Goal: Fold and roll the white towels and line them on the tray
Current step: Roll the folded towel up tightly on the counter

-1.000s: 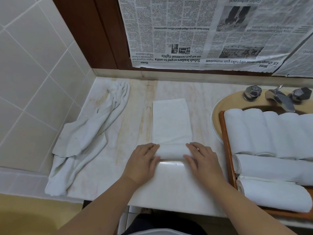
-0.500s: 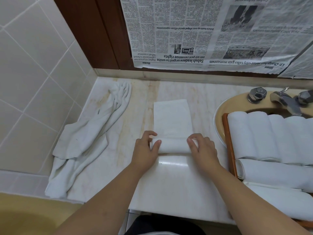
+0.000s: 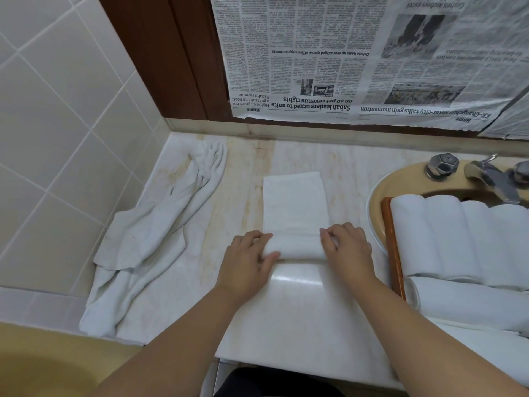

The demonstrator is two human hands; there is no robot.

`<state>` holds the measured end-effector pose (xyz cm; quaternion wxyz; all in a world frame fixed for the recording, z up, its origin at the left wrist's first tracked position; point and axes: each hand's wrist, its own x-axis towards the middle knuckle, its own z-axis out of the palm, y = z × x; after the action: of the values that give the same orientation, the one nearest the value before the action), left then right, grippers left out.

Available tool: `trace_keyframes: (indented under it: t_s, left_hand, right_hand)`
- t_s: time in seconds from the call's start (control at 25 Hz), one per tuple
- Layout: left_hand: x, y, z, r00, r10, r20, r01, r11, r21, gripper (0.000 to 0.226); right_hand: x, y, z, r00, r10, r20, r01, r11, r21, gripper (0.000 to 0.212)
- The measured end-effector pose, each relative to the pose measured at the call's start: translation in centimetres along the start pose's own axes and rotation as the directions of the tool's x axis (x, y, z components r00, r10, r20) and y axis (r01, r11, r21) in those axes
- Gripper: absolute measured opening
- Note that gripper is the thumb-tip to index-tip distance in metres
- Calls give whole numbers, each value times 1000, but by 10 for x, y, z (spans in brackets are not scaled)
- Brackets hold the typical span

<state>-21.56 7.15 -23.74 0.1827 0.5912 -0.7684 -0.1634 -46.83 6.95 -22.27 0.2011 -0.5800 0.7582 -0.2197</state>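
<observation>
My left hand (image 3: 248, 260) and right hand (image 3: 347, 247) grip the half-rolled towel's (image 3: 294, 216) ends mid-bench (image 3: 315, 325); rolled towels (image 3: 458, 242) fill the tray (image 3: 392, 247).

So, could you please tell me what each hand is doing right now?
Left hand: grips the half-rolled white towel.
Right hand: grips the same towel's roll.

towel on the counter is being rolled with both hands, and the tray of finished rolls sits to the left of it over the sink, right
Not quite. The tray of finished rolls sits to the right of the towel, not the left; the head view shows it over the sink. What lies to the left is a crumpled cloth. The rest holds: the left hand and right hand are rolling the towel on the counter.
</observation>
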Motion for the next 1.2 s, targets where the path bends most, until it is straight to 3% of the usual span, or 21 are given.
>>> trace_keyframes:
  t_s: [0.16, 0.24, 0.32, 0.44, 0.64, 0.8, 0.96, 1.04, 1.12, 1.2]
  left_hand:
    - [20, 4, -5, 982, -133, 138, 151, 980, -131, 56]
    - [27, 6, -5, 973, -174, 151, 200, 963, -182, 46]
    - [32, 11, -3, 961, -232, 148, 262, 935, -237, 38]
    - [36, 16, -1, 941, -303, 150, 335, 893, -301, 38]
    - [36, 16, 2, 921, -363, 138, 388, 842, -373, 42]
    - [41, 16, 3, 904, -397, 158, 426, 815, -392, 47]
    - [48, 20, 5, 876, -449, 175, 480, 784, -393, 49]
    - [52, 25, 5, 870, -472, 142, 480, 745, -464, 37]
    - [56, 32, 4, 891, -453, 34, 425, 807, -410, 23]
    - [57, 38, 4, 927, -360, -106, 336, 921, -197, 18]
  right_hand:
    - [23, -1, -4, 983, 132, 130, -145, 985, 94, 22]
    - [35, -1, -4, 967, 197, 164, -224, 961, 164, 24]
    - [42, -1, -3, 987, 139, 81, -148, 981, 123, 32]
    - [36, 1, 2, 993, -70, -95, 71, 997, 2, 47]
    - [9, 15, 10, 952, -254, -168, 242, 966, -94, 39]
    - [-2, 24, 5, 959, -274, -66, 270, 961, -63, 47]
    - [15, 13, -7, 986, -123, 116, 115, 991, 73, 43]
    - [26, 6, -11, 977, -53, 207, 31, 994, 107, 39]
    - [39, 1, -13, 962, -14, 272, -11, 996, 90, 40]
    - [52, 0, -13, 949, 23, 314, -47, 997, 67, 44]
